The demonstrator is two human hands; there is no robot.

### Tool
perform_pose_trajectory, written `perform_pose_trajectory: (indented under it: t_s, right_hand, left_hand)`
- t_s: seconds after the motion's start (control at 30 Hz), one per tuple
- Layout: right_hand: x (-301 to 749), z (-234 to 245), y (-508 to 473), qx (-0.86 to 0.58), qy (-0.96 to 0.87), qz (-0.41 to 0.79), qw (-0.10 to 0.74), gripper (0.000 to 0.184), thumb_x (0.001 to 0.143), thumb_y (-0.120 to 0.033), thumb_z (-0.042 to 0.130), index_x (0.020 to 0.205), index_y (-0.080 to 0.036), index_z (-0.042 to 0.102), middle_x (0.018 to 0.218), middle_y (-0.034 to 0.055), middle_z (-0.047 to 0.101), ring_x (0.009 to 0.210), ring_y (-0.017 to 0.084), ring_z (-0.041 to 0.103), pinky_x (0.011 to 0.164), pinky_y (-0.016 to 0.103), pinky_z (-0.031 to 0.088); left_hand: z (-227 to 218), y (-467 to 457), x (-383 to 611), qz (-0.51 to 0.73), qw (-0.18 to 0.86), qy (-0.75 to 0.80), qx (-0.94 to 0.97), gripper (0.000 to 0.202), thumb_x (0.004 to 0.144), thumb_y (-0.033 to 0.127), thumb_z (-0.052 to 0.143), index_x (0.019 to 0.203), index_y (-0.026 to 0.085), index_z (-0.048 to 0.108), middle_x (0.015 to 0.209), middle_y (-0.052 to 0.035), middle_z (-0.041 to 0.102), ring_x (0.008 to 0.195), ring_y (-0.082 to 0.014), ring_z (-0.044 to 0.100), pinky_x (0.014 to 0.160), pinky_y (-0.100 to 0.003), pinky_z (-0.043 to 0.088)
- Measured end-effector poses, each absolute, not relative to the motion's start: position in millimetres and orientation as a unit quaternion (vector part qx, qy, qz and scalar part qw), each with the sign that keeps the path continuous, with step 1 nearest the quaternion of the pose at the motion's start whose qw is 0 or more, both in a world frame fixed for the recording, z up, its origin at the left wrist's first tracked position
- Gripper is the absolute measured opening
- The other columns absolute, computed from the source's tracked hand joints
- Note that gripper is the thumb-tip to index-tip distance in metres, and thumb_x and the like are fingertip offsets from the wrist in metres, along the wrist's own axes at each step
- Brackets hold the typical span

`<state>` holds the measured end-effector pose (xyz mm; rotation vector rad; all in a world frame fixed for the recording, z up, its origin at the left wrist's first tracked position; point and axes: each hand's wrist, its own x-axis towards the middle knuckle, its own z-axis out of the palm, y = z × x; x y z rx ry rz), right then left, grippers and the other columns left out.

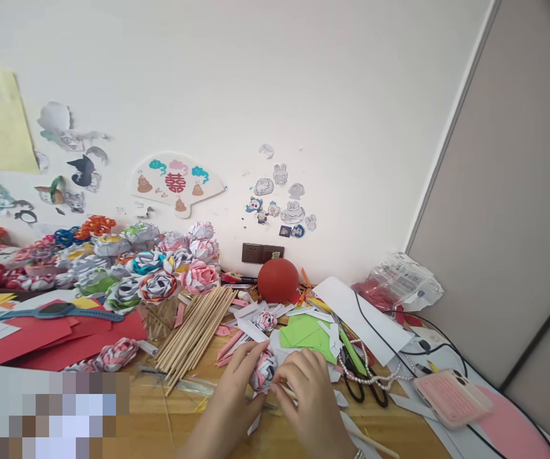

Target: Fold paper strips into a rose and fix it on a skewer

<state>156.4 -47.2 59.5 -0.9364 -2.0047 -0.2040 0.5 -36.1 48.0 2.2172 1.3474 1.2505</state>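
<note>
Between my two hands is a paper rose, white with pink and dark streaks. My left hand curls round its left side, thumb below and fingers above. From the right, my right hand pinches at the rose's edge, its fingertips bent together. A thin wooden stick slants out under my right hand toward the lower right; whether it joins the rose is hidden. Just behind lies a smaller paper rose among white and pink paper strips. Green paper is spread beyond my right hand.
Wooden sticks lie bundled left of my hands, beside a cup of paper roses. A red balloon sits by the wall. Black-handled scissors, a bead string, cables and a pink case are at right. Red paper covers the left.
</note>
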Motion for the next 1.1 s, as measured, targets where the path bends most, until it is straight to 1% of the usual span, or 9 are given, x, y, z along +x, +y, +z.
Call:
perform_pose_trajectory:
  t_s: [0.13,0.3,0.4,0.6,0.73,0.83,0.9,0.97,1.1]
  right_hand:
    - [156.9,54.9,-45.0,-0.376,-0.808,-0.156,0.425,0.018,0.086,-0.015,0.043,0.069,-0.019,0.048,0.07,0.001,0.053,0.066,0.017,0.044,0.065,0.032,0.029]
    - [154.6,50.3,-45.5,-0.357,-0.795,-0.217,0.44,0.021,0.087,-0.011,0.043,0.068,-0.018,0.05,0.065,0.001,0.053,0.065,0.016,0.045,0.066,0.032,0.03]
    - [154.1,52.3,-46.6,-0.348,-0.798,-0.187,0.454,0.02,0.087,-0.011,0.043,0.071,-0.017,0.052,0.065,0.001,0.053,0.064,0.015,0.044,0.064,0.032,0.03]
    - [154.8,55.7,-47.3,-0.325,-0.807,-0.096,0.484,0.015,0.086,-0.011,0.047,0.085,-0.019,0.059,0.071,0.0011,0.057,0.067,0.016,0.047,0.065,0.031,0.031]
    - [154.8,52.5,-44.3,-0.37,-0.778,0.038,0.506,0.012,0.082,-0.011,0.054,0.075,-0.019,0.06,0.07,0.0005,0.057,0.07,0.016,0.05,0.065,0.028,0.035]
    - [155.3,50.4,-41.5,-0.41,-0.762,0.115,0.487,0.013,0.077,-0.008,0.057,0.071,-0.019,0.06,0.069,-0.0003,0.056,0.068,0.015,0.051,0.061,0.025,0.036]
    - [156.0,49.8,-40.5,-0.428,-0.764,0.111,0.47,0.014,0.075,-0.006,0.058,0.07,-0.019,0.06,0.067,-0.0011,0.055,0.065,0.014,0.05,0.06,0.024,0.036]
    - [156.7,49.8,-40.3,-0.429,-0.774,0.074,0.46,0.013,0.074,-0.007,0.06,0.071,-0.019,0.059,0.065,-0.0018,0.054,0.064,0.014,0.049,0.062,0.025,0.034]
    - [157.6,51.1,-41.2,-0.408,-0.793,-0.019,0.452,0.01,0.079,-0.013,0.057,0.072,-0.02,0.056,0.066,-0.0018,0.055,0.065,0.015,0.047,0.063,0.027,0.03]
  left_hand:
    - [46.4,-36.9,1.0,0.445,0.12,0.454,0.763,0.064,0.06,-0.001,0.047,0.12,0.023,0.052,0.118,-0.01,0.059,0.115,-0.0252,0.052,0.094,-0.038,0.045]
    - [46.1,-37.7,1.4,0.449,0.124,0.451,0.761,0.064,0.061,-0.001,0.048,0.12,0.021,0.052,0.118,-0.0111,0.059,0.114,-0.0253,0.052,0.094,-0.038,0.045]
    - [46.2,-35.8,0.7,0.446,0.136,0.458,0.757,0.063,0.06,0.0,0.049,0.12,0.021,0.052,0.12,-0.0114,0.058,0.115,-0.0254,0.052,0.095,-0.039,0.045]
    - [49.5,-33.5,-1.2,0.439,0.138,0.493,0.739,0.058,0.063,0.005,0.052,0.119,0.015,0.052,0.123,-0.0151,0.056,0.118,-0.0274,0.049,0.096,-0.041,0.043]
    - [51.3,-36.2,-0.9,0.443,0.133,0.479,0.746,0.057,0.064,0.007,0.053,0.12,0.02,0.052,0.121,-0.0122,0.058,0.116,-0.0265,0.051,0.093,-0.04,0.045]
    - [50.5,-37.1,-0.1,0.437,0.129,0.47,0.756,0.057,0.066,0.007,0.054,0.12,0.022,0.051,0.12,-0.0115,0.059,0.114,-0.0261,0.053,0.092,-0.038,0.047]
    - [49.2,-36.8,0.1,0.429,0.121,0.468,0.763,0.058,0.066,0.005,0.052,0.122,0.021,0.05,0.121,-0.0119,0.058,0.115,-0.0255,0.052,0.092,-0.038,0.046]
    - [47.5,-36.2,-0.1,0.422,0.11,0.465,0.771,0.059,0.067,0.004,0.05,0.124,0.02,0.048,0.123,-0.0131,0.055,0.117,-0.0249,0.05,0.094,-0.037,0.045]
    - [45.0,-35.8,-0.5,0.407,0.098,0.455,0.786,0.062,0.067,0.001,0.046,0.127,0.019,0.045,0.124,-0.0138,0.053,0.118,-0.0237,0.049,0.095,-0.035,0.044]
